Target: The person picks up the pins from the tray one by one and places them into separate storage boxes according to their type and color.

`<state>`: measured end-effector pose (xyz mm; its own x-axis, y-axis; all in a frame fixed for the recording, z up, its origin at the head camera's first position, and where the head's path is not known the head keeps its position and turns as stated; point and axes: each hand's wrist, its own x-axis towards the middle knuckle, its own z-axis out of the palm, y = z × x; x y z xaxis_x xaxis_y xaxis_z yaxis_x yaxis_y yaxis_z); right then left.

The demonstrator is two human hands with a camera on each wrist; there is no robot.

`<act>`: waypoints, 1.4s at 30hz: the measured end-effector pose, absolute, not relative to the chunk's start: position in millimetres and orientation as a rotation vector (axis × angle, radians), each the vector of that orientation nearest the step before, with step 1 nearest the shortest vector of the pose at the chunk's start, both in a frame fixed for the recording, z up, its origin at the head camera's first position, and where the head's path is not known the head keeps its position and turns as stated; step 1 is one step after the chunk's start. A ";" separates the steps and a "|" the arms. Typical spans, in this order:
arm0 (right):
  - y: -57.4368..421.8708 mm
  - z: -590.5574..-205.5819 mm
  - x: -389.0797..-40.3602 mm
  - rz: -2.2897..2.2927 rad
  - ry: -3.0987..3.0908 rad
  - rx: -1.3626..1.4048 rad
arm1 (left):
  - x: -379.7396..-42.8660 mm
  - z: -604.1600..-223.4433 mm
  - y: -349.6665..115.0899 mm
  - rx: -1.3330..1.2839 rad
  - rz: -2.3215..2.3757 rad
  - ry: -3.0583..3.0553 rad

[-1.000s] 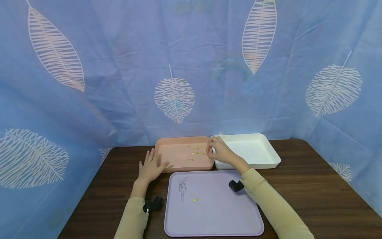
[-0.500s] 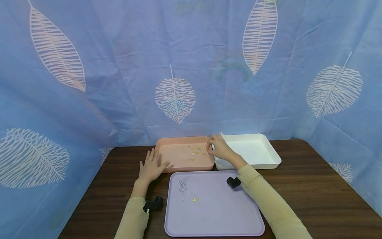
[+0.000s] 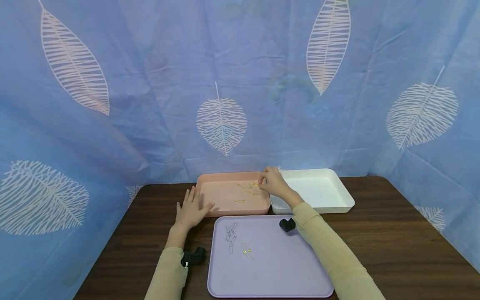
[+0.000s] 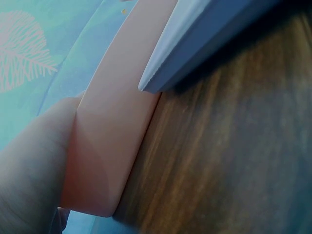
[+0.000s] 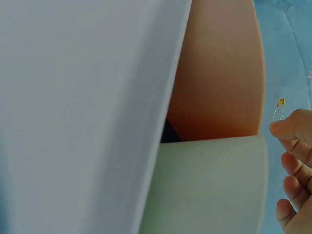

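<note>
At the pink rectangular tray (image 3: 217,196), your right hand (image 3: 275,183) pinches a gold metal safety pin (image 5: 280,103). It juts lengthwise past your fingertips (image 5: 278,127).

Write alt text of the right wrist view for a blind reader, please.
The right hand pinches a gold safety pin near the picture's right edge, against a blue backdrop. The side walls of a peach tray and a white tray fill the middle; a lavender tray fills the left.
</note>
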<state>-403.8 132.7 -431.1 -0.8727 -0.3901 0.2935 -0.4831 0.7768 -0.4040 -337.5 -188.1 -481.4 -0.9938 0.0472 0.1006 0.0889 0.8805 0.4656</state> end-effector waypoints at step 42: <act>134.5 -439.9 -384.0 0.769 -2.658 0.691 | -334.0 -478.2 -186.9 -0.107 -0.736 -2.951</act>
<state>-384.0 134.5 -439.9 -0.8434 -0.3650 0.3944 -0.5191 0.7429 -0.4226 -334.0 -186.9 -478.2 -0.9927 0.0446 0.1118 0.0919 0.8808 0.4645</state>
